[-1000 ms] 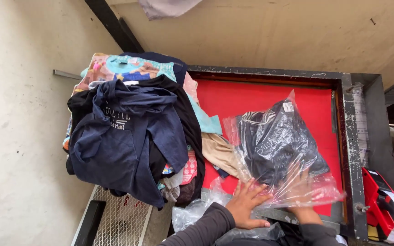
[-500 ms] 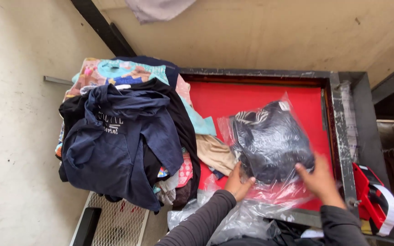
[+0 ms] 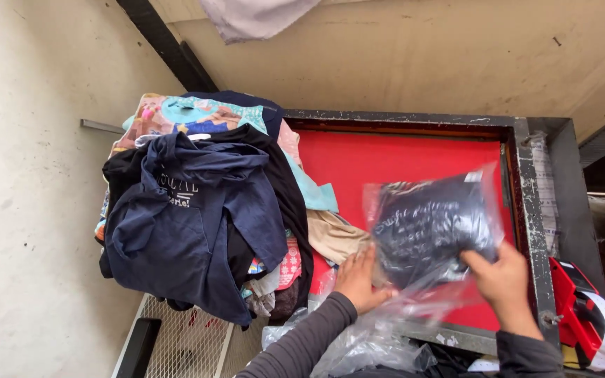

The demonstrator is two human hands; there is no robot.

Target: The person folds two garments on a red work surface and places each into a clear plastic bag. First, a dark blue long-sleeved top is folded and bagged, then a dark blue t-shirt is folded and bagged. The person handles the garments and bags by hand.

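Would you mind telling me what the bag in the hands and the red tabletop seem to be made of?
The bag looks like thin clear plastic film: glossy, crinkled, dark garment visible through it. The red tabletop looks smooth, matte, perhaps painted board or rubber; its frame looks like chipped dark metal.

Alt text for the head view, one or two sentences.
Both hands, left hand and right hand, hold a clear plastic bag with a folded dark garment over a red tabletop. A clothes pile topped by a navy shirt sits left.
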